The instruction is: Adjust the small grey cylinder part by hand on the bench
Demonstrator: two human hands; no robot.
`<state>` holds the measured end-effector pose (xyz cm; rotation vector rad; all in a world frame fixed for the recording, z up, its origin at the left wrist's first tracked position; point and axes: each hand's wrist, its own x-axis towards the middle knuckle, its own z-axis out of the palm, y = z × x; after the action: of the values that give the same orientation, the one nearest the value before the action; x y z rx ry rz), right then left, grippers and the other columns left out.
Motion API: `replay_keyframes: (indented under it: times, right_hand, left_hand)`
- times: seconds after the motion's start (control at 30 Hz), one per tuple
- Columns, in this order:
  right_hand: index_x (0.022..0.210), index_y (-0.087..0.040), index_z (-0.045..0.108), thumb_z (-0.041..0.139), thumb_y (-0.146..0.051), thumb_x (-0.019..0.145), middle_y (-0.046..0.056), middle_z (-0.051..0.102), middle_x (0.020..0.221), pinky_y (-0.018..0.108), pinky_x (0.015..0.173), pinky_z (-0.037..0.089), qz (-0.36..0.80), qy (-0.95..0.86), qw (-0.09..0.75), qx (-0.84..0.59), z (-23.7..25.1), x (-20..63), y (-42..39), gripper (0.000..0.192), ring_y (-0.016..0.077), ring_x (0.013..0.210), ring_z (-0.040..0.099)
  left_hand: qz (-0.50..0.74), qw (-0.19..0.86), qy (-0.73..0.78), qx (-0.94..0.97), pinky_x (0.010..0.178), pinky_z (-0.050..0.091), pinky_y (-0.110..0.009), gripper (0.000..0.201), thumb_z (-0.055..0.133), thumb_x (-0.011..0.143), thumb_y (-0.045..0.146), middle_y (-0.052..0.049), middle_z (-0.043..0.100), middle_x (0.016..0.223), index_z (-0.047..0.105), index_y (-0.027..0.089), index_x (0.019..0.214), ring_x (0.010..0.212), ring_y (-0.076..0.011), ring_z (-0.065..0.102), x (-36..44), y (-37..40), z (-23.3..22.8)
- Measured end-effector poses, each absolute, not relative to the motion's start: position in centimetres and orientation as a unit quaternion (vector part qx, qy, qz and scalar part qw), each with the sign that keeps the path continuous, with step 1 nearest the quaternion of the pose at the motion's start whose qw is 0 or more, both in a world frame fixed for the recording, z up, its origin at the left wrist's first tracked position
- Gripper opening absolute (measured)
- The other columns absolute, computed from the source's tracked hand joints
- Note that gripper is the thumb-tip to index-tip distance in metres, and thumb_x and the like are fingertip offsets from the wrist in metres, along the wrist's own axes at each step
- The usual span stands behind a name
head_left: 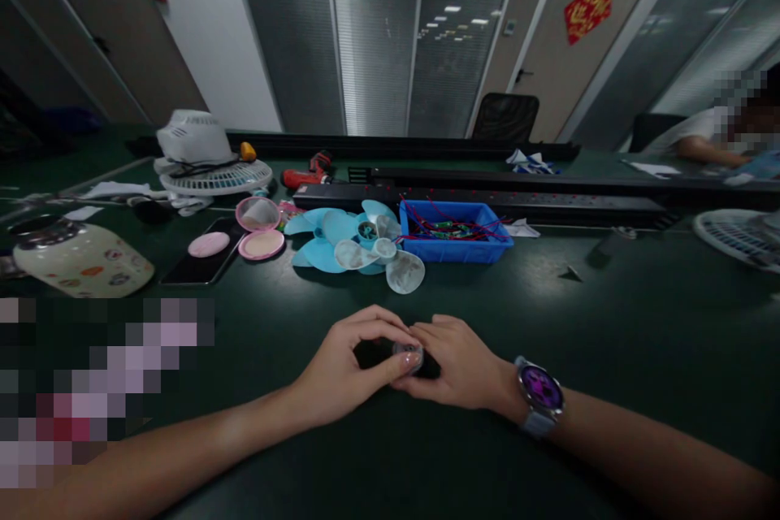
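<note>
The left hand and the right hand meet at the near middle of the worktop. Both hold one small, round part. The left thumb lies on it, and the right hand curls around its side. The fingers hide much of it, so I cannot tell its full shape. A watch sits on the right wrist.

Just past the hands are blue blades, with a clear blade lying on their right part. It is near the left end of a blue box, which has thin wires in it. To the left, a pink puff rests on a black phone. A pot lies at the far left side. Farther back are a red drill and a white fan. At the far right sits another person.
</note>
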<state>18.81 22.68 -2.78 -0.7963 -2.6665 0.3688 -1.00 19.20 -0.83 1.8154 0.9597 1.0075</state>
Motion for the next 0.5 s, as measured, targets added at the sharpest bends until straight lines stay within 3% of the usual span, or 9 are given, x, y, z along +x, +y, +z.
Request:
replay_keyframes:
  times: [0.27, 0.37, 0.5]
  right_hand:
    - [0.092, -0.016, 0.062, 0.060, -0.056, 0.084, 0.003, 0.068, 0.082, 0.030, 0.065, 0.036, 0.156, -0.929, 0.165, -0.292, -2.4, 18.8, 22.6, 0.041, 0.0172, 0.069, 0.061]
    - [0.096, -0.017, 0.063, 0.061, -0.054, 0.084, 0.003, 0.070, 0.087, 0.030, 0.069, 0.038, 0.176, -0.924, 0.155, -0.304, -2.0, 18.8, 22.5, 0.039, 0.0181, 0.074, 0.062]
    - [0.096, -0.017, 0.065, 0.060, -0.053, 0.085, 0.004, 0.070, 0.088, 0.031, 0.071, 0.038, 0.187, -0.922, 0.147, -0.307, -1.8, 18.7, 22.5, 0.038, 0.0190, 0.076, 0.063]
  left_hand:
    - [0.447, 0.304, 0.404, 0.738, 0.083, 0.049, -0.032, 0.014, 0.066, 0.088, 0.020, -0.002, 0.067, 0.096, 0.072, 0.027, 0.099, 0.093, -0.0179, 0.062, -3.4, 19.2, -0.6]
    - [0.412, 0.211, 0.444, 0.767, 0.085, 0.046, -0.035, 0.016, 0.068, 0.087, 0.021, -0.002, 0.066, 0.095, 0.074, 0.030, 0.098, 0.096, -0.0207, 0.058, -5.6, 19.3, -1.4]
    - [0.311, 0.180, 0.514, 0.779, 0.087, 0.045, -0.042, 0.016, 0.068, 0.087, 0.029, -0.003, 0.064, 0.101, 0.074, 0.035, 0.100, 0.102, -0.0256, 0.053, -6.7, 19.4, -2.6]
